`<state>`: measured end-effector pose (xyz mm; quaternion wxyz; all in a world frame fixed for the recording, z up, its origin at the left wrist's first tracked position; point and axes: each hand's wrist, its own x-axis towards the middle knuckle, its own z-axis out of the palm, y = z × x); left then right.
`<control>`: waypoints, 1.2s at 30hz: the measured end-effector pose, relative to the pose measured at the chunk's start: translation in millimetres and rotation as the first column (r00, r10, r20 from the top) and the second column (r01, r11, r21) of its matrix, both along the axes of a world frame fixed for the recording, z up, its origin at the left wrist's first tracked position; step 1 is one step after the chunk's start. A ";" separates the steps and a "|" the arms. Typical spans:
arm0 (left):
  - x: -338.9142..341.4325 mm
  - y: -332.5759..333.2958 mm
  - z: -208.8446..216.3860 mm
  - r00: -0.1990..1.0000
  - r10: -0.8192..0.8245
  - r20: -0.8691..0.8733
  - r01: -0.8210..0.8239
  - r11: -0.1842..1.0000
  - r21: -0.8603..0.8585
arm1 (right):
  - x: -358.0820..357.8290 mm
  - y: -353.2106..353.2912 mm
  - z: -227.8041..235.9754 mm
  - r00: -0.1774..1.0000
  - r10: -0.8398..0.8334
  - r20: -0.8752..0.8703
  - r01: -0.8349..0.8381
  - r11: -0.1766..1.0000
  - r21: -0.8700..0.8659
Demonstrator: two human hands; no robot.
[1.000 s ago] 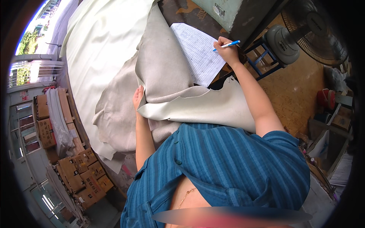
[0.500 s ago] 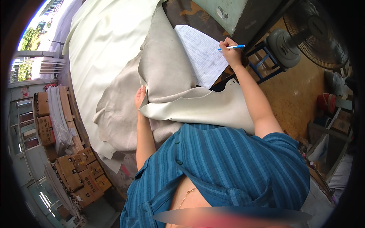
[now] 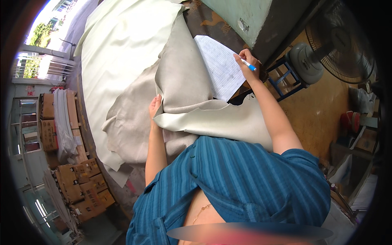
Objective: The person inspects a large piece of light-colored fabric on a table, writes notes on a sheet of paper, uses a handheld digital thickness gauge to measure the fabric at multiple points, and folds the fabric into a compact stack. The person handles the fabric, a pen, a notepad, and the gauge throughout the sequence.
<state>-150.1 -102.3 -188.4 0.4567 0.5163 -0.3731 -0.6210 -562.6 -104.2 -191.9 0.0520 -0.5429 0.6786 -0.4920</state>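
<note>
A blue-and-white pen (image 3: 248, 64) is gripped in my right hand (image 3: 247, 67), over the right edge of a white sheet of paper (image 3: 220, 67) covered with rows of writing. The paper lies on a dark tabletop, partly beside a folded leather hide (image 3: 183, 75). The hide's grey-beige underside faces up, and its pale cream face shows along the fold near my body. My left hand (image 3: 155, 107) has its fingers closed at the left edge of that fold; the thumb rests on top and the other fingers are partly hidden.
More cream leather (image 3: 122, 36) spreads over the table's left side. A standing fan (image 3: 306, 63) and a blue-framed stool (image 3: 286, 77) are at the right. Stacked cardboard boxes (image 3: 83, 190) line the left, and a greenish cabinet (image 3: 245, 16) stands at the far side.
My right hand has tilted the pen, so its blue end now points down to the right. The view has shifted slightly. My left hand stays at the leather fold.
</note>
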 end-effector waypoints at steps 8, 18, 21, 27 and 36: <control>-27.3 6.7 55.2 0.987 -0.107 0.122 0.075 0.968 0.239 | 34.0 33.4 60.8 0.911 0.238 0.336 -0.292 0.949 0.119; -133.1 40.9 135.4 0.712 -0.697 -0.082 0.681 0.714 -0.161 | 4.8 157.8 87.0 0.860 0.101 0.500 -0.355 0.823 0.443; -87.4 40.0 125.9 0.935 -0.307 0.178 0.340 0.919 -0.199 | -41.3 167.8 54.0 0.945 0.006 0.328 -0.147 0.902 0.407; 70.3 110.7 73.6 0.711 0.637 0.298 -0.612 0.769 -0.185 | -55.8 120.6 85.4 0.988 -0.123 -0.094 0.118 0.991 -0.059; 117.4 267.2 -62.5 0.550 0.820 0.159 -0.707 0.357 0.611 | 163.7 -2.3 129.5 0.616 0.788 0.023 -0.786 0.616 -0.061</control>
